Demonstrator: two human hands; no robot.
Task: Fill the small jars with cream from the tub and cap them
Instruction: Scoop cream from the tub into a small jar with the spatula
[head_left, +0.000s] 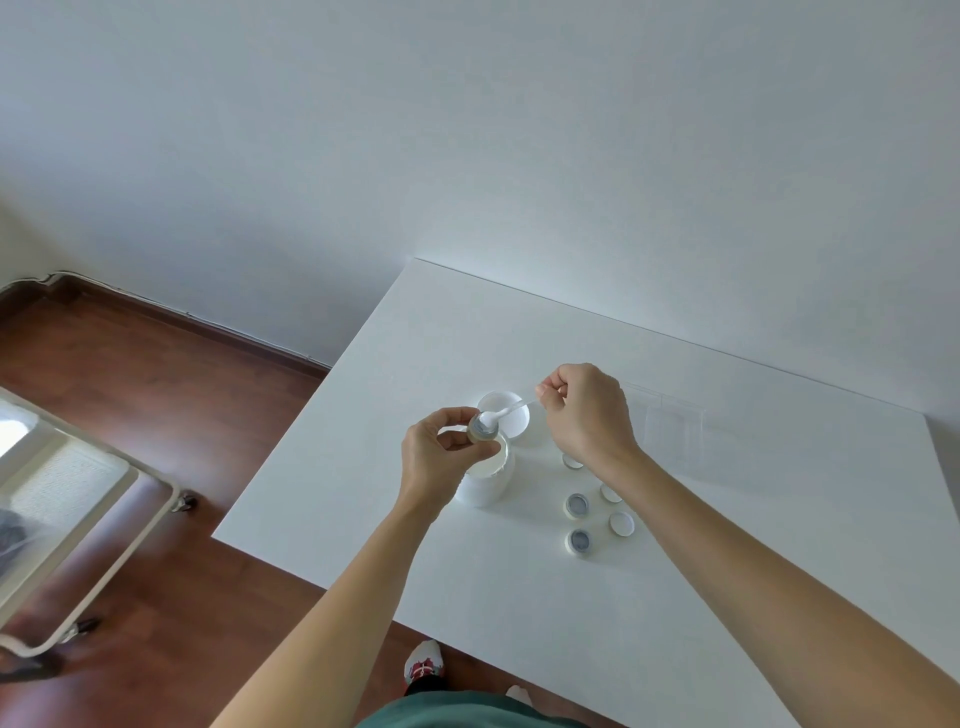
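My left hand (441, 457) holds a small open jar (483, 429) just above the white cream tub (485, 480). My right hand (587, 413) pinches the handle of a small white spatula (506, 413), whose tip rests in the jar's mouth. The tub's white lid (511, 423) lies behind it on the table. Two more open small jars (576, 505) (580, 542) stand to the right of the tub. Loose white caps (621, 524) (611, 493) lie beside them, and another cap (571, 461) is partly hidden under my right wrist.
The white table (727, 597) stands against a white wall. A clear plastic bag (672, 431) lies to the right behind my right hand. A metal-framed cart (78, 519) stands on the wooden floor at left. My feet show below the table's near edge.
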